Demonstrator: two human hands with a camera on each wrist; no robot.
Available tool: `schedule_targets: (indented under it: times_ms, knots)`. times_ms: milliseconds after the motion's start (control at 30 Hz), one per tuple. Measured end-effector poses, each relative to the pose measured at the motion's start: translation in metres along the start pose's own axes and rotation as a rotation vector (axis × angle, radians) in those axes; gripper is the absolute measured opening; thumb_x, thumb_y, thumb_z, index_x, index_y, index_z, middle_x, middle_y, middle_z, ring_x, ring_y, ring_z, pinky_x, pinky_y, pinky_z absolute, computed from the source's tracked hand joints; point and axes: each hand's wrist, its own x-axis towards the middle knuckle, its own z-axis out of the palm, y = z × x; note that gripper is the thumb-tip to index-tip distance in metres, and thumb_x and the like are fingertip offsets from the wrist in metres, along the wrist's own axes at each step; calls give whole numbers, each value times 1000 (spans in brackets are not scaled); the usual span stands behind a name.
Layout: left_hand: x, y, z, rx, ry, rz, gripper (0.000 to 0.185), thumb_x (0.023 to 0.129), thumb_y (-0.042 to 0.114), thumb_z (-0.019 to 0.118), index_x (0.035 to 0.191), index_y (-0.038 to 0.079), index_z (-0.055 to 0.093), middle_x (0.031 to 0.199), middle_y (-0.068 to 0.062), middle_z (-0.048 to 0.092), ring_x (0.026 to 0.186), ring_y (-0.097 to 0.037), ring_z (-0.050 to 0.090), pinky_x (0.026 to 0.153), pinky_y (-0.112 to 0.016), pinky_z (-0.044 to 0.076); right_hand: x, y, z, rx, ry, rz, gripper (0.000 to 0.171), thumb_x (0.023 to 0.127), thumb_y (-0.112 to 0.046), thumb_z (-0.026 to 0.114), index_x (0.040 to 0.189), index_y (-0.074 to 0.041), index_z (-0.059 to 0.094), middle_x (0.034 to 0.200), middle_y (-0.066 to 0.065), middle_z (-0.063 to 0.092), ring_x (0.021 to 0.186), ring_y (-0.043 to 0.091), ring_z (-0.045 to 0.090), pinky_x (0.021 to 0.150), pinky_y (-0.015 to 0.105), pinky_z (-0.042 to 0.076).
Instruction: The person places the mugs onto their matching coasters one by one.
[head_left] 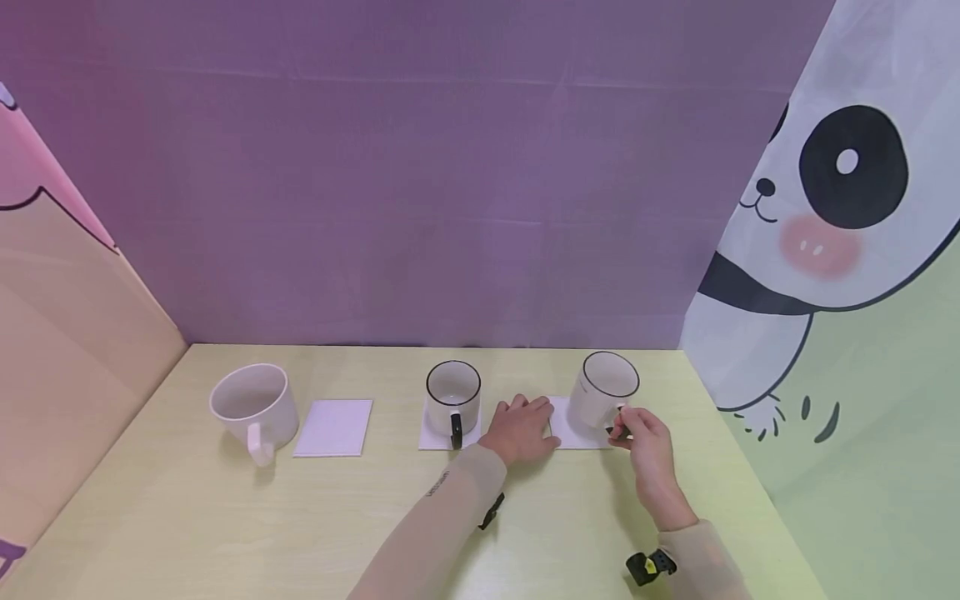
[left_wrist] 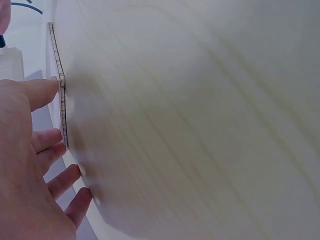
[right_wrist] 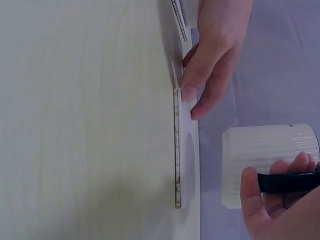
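Observation:
A ribbed white mug (head_left: 602,390) with a black rim is tilted at the right of the table. My right hand (head_left: 636,431) pinches its black handle (right_wrist: 290,182). In the right wrist view the mug (right_wrist: 265,165) hangs slightly clear of a white coaster (right_wrist: 178,150). My left hand (head_left: 522,425) lies flat beside that coaster (head_left: 567,436), and its straight fingers (right_wrist: 200,85) touch the coaster's near edge (left_wrist: 62,110). The left hand holds nothing.
A second black-rimmed mug (head_left: 453,392) stands on its own white coaster (head_left: 431,437) just left of my left hand. Further left lie a bare white coaster (head_left: 333,427) and a large white mug (head_left: 251,408). Purple and printed walls enclose the pale wooden table (head_left: 225,517).

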Motion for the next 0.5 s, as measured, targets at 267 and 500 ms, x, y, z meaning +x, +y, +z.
schedule_targets:
  times_ms: [267,500]
  knots:
    - [-1,-1,0,2,-1,1,59,99,54,53,149,22,50,153,10,46,127,-20,45,96,-42,41,1,1,8,-23,-6,16,26,108,-11,45,88,2,57,78,1,55,74,12,57,76,29,57]
    - [-1,-1,-1,3,14,4,60,99,54,54,150,22,49,153,10,47,125,-19,47,94,-40,42,3,3,15,-48,-2,37,26,109,-11,44,89,3,56,77,3,54,74,13,55,76,31,55]
